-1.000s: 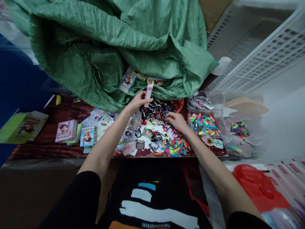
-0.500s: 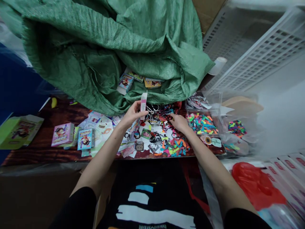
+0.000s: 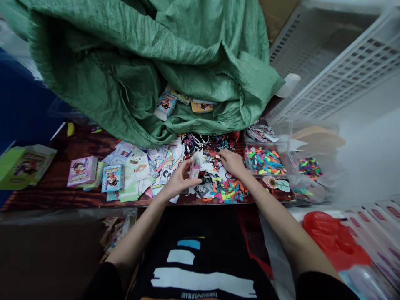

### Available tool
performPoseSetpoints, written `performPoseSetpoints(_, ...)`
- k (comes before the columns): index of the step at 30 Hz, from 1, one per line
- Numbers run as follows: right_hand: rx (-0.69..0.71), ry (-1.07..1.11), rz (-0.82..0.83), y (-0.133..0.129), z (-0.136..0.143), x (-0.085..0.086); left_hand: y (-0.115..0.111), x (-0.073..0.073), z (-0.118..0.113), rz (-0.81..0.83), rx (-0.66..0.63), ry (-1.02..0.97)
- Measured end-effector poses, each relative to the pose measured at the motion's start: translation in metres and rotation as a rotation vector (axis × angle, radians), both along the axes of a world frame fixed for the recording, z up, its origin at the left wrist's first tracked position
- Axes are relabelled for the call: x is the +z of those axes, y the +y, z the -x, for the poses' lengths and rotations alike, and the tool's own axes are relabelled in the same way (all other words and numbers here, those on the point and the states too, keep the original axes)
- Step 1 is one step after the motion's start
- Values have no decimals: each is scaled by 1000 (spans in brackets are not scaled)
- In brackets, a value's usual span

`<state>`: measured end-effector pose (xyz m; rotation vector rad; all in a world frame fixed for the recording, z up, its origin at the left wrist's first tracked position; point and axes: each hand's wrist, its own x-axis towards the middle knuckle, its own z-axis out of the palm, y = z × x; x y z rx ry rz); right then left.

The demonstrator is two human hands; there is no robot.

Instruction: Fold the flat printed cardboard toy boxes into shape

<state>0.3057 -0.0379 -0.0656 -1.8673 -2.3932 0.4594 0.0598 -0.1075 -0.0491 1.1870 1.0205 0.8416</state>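
My left hand [image 3: 178, 180] grips a small pink-and-white cardboard box [image 3: 195, 171] with its top flap up, low over the loose pieces at the middle of the table. To its right, my right hand [image 3: 233, 162] has its fingertips pressed together among the small items; what they hold, if anything, is too small to make out. Between and below the hands lie a pile of colourful small pieces [image 3: 229, 191] and dark cords. Left of the box spread paper cards and stickers [image 3: 137, 164].
A green woven sack [image 3: 203, 79] with several small boxes in its mouth fills the back. Closed pink [image 3: 81, 171] and blue [image 3: 113, 178] boxes stand at left. A clear divided tray [image 3: 286, 173] of bright pieces sits at right, below a white perforated basket [image 3: 350, 62].
My left hand has lowered the pink box toward me and slightly right, tilting it. My right hand has drawn back slightly toward me and to the left.
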Motion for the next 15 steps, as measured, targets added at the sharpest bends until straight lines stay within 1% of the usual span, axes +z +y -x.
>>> performPoseSetpoints(2,-73,191,-51,3,-7,-2,-3,-1,7,-106,29,209)
performPoseSetpoints(5,-275,638,-88,6,-20,1,-10,-4,19,-281,74,540)
performPoseSetpoints(7,-401,888,-46,5,-29,6,-16,-7,24,-377,77,661)
performPoseSetpoints(9,-462,1010,12,0,-33,15,-24,-10,26,-461,63,742)
performPoseSetpoints(11,-459,1043,64,-11,-30,25,-31,-12,24,-517,46,814)
performPoseSetpoints(12,-430,1033,95,-18,-26,30,-35,-13,22,-531,39,843)
performPoseSetpoints(15,-249,918,172,-45,-2,44,-42,-14,14,-542,18,882)
